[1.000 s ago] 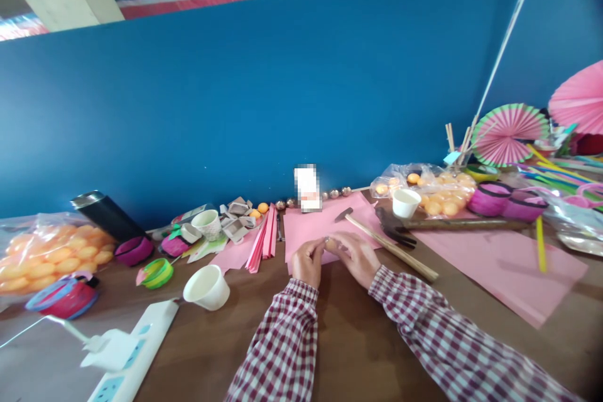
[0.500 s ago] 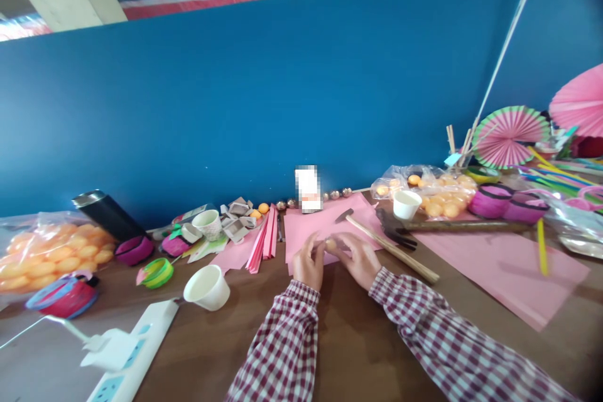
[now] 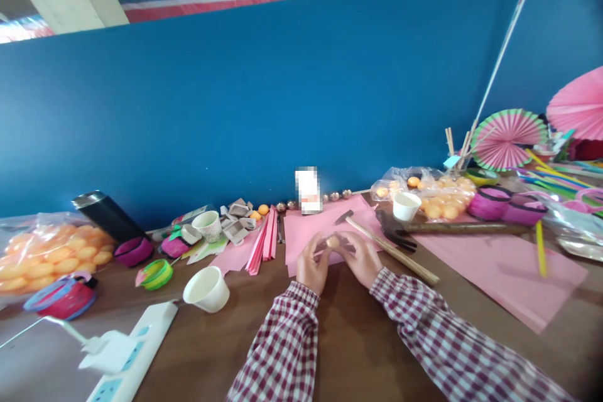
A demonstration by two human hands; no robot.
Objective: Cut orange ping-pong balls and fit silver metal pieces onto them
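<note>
Between the fingertips of both hands is a small tan round thing (image 3: 332, 242), held up over the front edge of a pink paper sheet (image 3: 301, 226). My left hand (image 3: 313, 266) is closed on its left side with thumb and fingers. From the right, my right hand (image 3: 360, 259) pinches it too, fingers curved around it. Its exact kind is too small to make out. Just right of my right hand lies a hammer (image 3: 391, 248) with a wooden handle. A dark-headed tool (image 3: 394, 229) lies behind it.
A white cup (image 3: 206, 289) and a power strip (image 3: 151, 339) stand at left. Shiny balls (image 3: 335, 196) line the back by the blue partition (image 3: 264, 94). Folded pink paper strips (image 3: 264, 242), a bag of orange balls (image 3: 56, 254), and another white cup (image 3: 406, 206) lie around.
The small round thing has turned up into clearer view between my fingertips. Both hands have shifted only slightly, and my fingers have adjusted around it.
</note>
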